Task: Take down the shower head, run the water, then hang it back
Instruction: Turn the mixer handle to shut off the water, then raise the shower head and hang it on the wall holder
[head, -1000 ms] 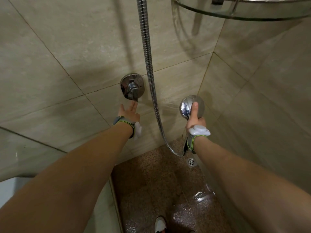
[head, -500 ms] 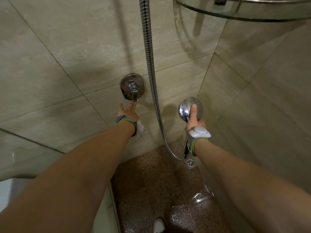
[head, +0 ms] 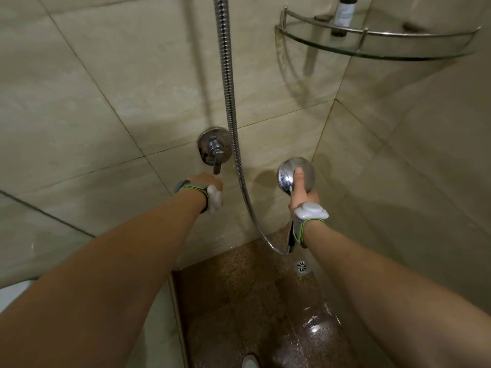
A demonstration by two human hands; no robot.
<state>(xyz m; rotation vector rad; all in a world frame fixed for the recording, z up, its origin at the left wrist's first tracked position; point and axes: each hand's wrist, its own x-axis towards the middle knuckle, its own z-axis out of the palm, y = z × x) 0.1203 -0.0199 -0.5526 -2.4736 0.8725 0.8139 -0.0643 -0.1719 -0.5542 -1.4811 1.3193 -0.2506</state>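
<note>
Water step in hand: round chrome shower head point(head: 296, 174) off its mount, gripped by closed right hand point(head: 301, 193) near the corner, left hand point(head: 206, 181) just under the chrome wall-valve lever point(head: 217, 162), fingers hidden, probably needing a lever push next.

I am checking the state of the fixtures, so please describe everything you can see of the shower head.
The shower head is a round, chrome-looking hand shower with a shiny, rounded back facing the camera; its spray face points away toward the tiled corner and is hidden. The right hand grips its handle, thumb pressed up along the back. A ribbed metal hose hangs down the wall, loops below and joins the handle's lower end. It is off its holder, held low beside the wall valve. No spray is clearly visible.
</note>
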